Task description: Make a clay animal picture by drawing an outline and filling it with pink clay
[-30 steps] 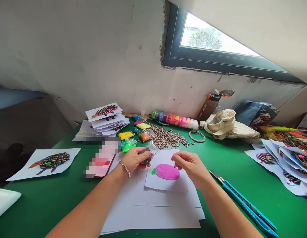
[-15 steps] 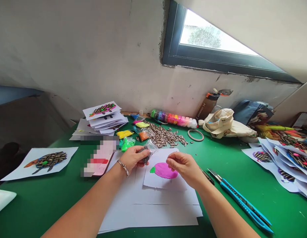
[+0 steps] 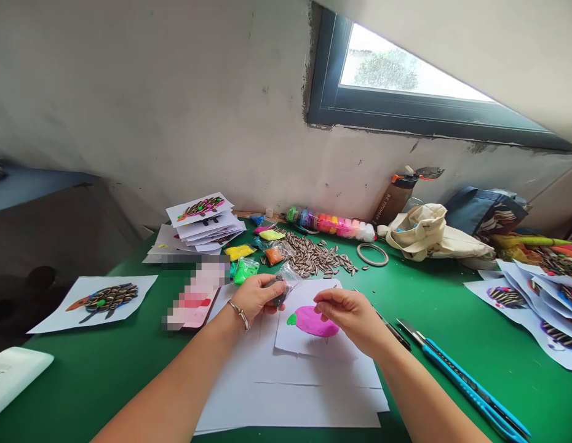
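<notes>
My left hand (image 3: pixel 256 299) is closed around a small clear plastic bag of black clay (image 3: pixel 281 298), whose loose top sticks out past the fingers. My right hand (image 3: pixel 348 312) is held in a pinch above a small white card (image 3: pixel 290 346); whatever the fingertips hold, if anything, is too small to make out. On that card lies a flat magenta clay oval (image 3: pixel 309 321) with a green clay piece (image 3: pixel 291 320) at its left end. Short drawn lines show below the oval, and my right hand hides part of its right side. Larger white sheets (image 3: pixel 290 406) lie underneath.
Behind the hands are striped sunflower seeds (image 3: pixel 309 255), bags of coloured clay (image 3: pixel 246 269) and a tape ring (image 3: pixel 373 254). A blue utility knife (image 3: pixel 465 381) and a pen (image 3: pixel 393 332) lie right. Seed pictures (image 3: pixel 113 298) and a phone (image 3: pixel 200 298) sit left.
The whole view has shifted slightly, so things appear a little further right. Both hands keep nearly the same pose, the left still holding the bag of black clay.
</notes>
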A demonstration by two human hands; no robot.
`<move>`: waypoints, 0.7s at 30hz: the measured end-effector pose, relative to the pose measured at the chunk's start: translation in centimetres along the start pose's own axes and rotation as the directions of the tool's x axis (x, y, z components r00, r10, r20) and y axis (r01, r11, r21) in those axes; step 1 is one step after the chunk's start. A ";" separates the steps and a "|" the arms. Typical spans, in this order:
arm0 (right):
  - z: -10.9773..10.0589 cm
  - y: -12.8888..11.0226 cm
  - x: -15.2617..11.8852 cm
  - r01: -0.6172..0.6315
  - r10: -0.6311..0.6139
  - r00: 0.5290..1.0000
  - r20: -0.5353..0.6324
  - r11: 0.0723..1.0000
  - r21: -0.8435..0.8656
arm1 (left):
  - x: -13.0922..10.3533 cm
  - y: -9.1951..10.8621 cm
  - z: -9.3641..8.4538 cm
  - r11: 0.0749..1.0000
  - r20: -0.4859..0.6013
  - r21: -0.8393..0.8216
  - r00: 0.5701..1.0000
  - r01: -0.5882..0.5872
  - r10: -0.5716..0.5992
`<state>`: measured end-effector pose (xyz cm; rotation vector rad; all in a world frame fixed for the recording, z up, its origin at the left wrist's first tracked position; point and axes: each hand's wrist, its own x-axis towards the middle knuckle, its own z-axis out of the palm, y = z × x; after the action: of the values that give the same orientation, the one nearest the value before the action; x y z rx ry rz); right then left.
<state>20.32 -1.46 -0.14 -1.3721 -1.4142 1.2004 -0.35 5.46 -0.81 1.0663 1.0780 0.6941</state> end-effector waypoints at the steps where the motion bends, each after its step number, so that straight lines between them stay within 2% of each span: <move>1: 0.1 0.0 0.0 -0.014 0.014 1.000 0.003 1.000 0.026 | 0.0 0.0 0.0 1.000 0.002 0.001 1.000 -0.001 0.001; 3: 0.2 0.0 -0.1 -0.025 0.024 1.000 0.015 0.999 0.049 | 0.1 0.0 0.0 1.000 0.003 0.002 1.000 -0.002 0.002; 6: 0.2 -0.1 0.0 0.009 -0.008 1.000 0.027 1.000 -0.023 | 0.1 -0.1 0.0 1.000 0.002 0.002 1.000 0.001 -0.001; 15: 0.2 0.1 0.1 0.107 -0.116 0.993 -0.037 0.977 -0.185 | 0.2 -0.2 -0.1 1.000 0.006 -0.002 1.000 -0.002 0.002; 21: 0.8 0.6 -0.1 0.141 -0.136 0.990 0.037 0.957 -0.252 | 0.3 -0.2 -0.2 1.000 0.012 -0.003 1.000 -0.011 0.011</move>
<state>19.67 -1.62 -0.89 -1.4077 -1.6949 0.9685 -0.39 5.69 -1.14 1.0733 1.0609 0.6967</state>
